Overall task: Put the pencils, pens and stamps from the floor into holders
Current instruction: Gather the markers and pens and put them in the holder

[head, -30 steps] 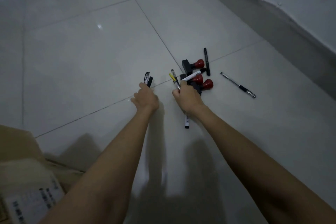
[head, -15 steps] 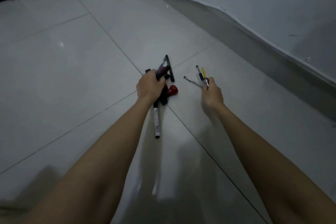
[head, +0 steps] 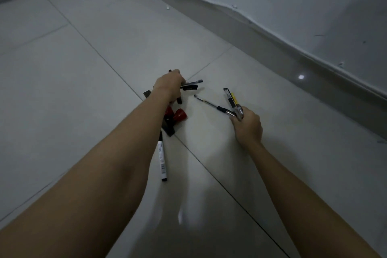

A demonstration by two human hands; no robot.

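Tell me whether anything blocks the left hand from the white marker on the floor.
Nothing visible does. The white marker lies on bare floor tile beside the left forearm; the left hand already holds pens.

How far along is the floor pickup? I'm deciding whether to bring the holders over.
Nothing is in a holder yet; none is in view. In hand: the right hand grips several pens, and the left hand grips dark pens. Left on the floor: the red stamps and a white marker.
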